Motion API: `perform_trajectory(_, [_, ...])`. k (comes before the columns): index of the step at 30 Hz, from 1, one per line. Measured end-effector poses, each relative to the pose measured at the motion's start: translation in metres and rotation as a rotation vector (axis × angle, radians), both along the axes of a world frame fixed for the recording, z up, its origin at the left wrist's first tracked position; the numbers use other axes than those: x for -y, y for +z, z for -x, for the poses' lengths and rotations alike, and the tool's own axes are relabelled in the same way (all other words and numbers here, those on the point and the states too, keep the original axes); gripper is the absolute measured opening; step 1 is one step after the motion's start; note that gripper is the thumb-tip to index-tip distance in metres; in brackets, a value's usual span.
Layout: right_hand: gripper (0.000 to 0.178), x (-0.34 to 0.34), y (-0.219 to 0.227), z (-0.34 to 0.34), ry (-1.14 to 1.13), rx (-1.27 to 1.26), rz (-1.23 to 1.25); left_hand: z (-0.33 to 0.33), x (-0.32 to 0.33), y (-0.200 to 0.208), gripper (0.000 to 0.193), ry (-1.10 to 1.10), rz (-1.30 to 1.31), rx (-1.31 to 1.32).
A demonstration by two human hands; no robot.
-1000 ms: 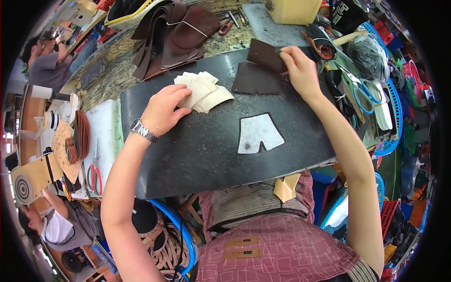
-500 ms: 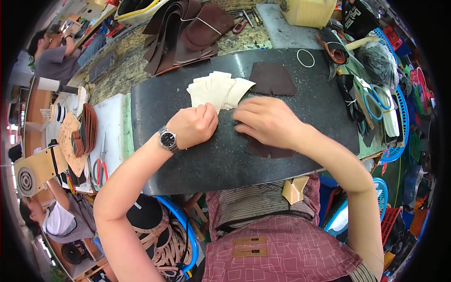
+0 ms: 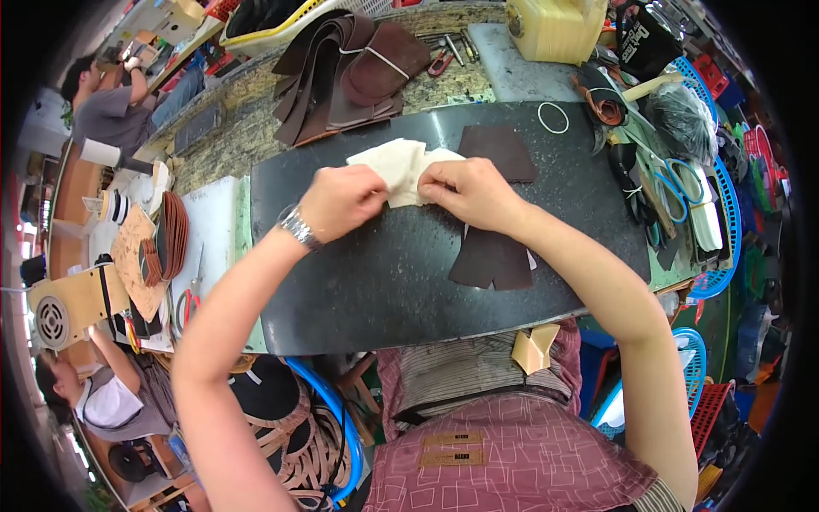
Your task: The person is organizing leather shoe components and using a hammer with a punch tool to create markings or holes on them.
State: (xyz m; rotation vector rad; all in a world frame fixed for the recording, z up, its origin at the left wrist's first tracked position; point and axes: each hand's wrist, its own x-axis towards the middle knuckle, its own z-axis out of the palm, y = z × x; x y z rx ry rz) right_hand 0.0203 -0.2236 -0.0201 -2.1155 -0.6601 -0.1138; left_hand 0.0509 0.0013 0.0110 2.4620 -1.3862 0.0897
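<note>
Head view: cream pieces [image 3: 390, 162] thin, matte, overlapping, creased near middle.

Cream pieces [image 3: 391, 162]: thin, overlapping
Cream surface: creased, gripped at left and right
Place on bench: over black mat [image 3: 367, 282], toward its far edge

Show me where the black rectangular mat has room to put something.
Bare: left front of the mat, between the left forearm and the nearest notched brown leather piece. Crowded: far middle, where left hand and right hand hold thin cream pieces.
</note>
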Motion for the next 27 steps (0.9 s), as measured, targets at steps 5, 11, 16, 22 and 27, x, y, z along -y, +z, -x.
perform_trajectory(5, [0.014,0.001,0.004,0.004,0.042,0.073,-0.057,0.022,-0.013,0.034,0.008,0.611,0.776,-0.163])
perform_trajectory(11, [0.031,-0.038,0.056,0.025,-0.111,-0.116,-0.540,0.061,0.019,0.047,0.008,0.595,0.707,-0.050])
perform_trajectory(16, [0.036,-0.058,0.058,0.010,-0.052,-0.755,-0.860,0.062,0.019,0.037,0.012,0.639,0.997,-0.580])
perform_trajectory(22, [0.009,-0.042,0.008,-0.026,-0.239,0.174,0.465,0.069,-0.012,0.049,0.008,0.811,0.986,-0.171])
perform_trajectory(27, [0.010,-0.052,0.070,0.026,-0.195,0.278,-0.105,0.088,-0.001,0.053,0.003,0.734,0.680,0.149])
